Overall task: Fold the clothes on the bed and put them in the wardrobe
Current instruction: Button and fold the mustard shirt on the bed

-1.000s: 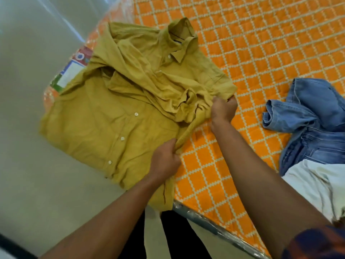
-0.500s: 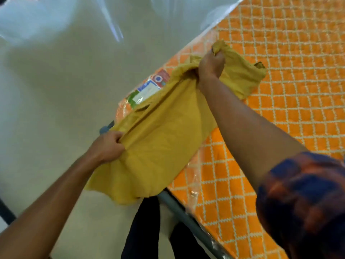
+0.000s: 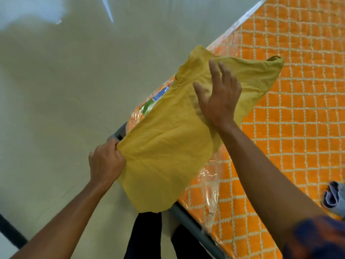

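Two hands are shown on one garment: at left, a corner of the mustard-yellow shirt (image 3: 164, 150) is pinched in the curled left hand (image 3: 105, 163), while its far half is pressed flat under the right hand (image 3: 219, 98), spread and straight-fingered. The shirt is laid across the near left corner of the orange, diamond-quilted bed (image 3: 298, 109), partly overhanging the plastic-wrapped edge; light, limp and easily creased, it is judged best taken by corners and fold edges and kept taut. Crumpled blue denim (image 3: 333, 200) is glimpsed at far right.

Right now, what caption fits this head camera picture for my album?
Left hand grips the mustard shirt; open right hand spreads over it on the orange bed.
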